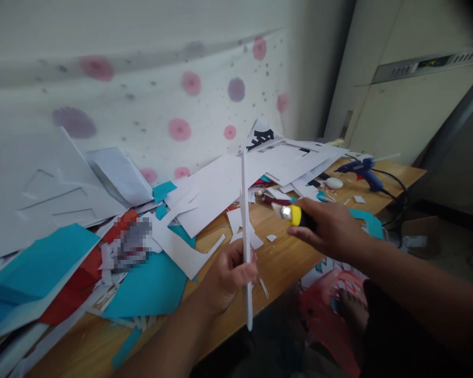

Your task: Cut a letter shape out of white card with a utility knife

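Observation:
Upright and nearly edge-on to me stands a white foam board (246, 220), pinched near its lower part by my left hand (234, 268). My right hand (331, 226) is wrapped round a utility knife (295, 215) with a yellow collar and a dark handle. The knife's short blade points left toward the board, with a gap between them. Beneath both hands lies the wooden table (287, 257), with small white offcuts (271, 238) scattered on it.
White sheets (216, 189), teal card (150, 286) and red card (76, 278) crowd the table's left and back. A blue glue gun (362, 170) with a dark cord rests at the far right. Below the table's edge is a red plastic stool (327, 315).

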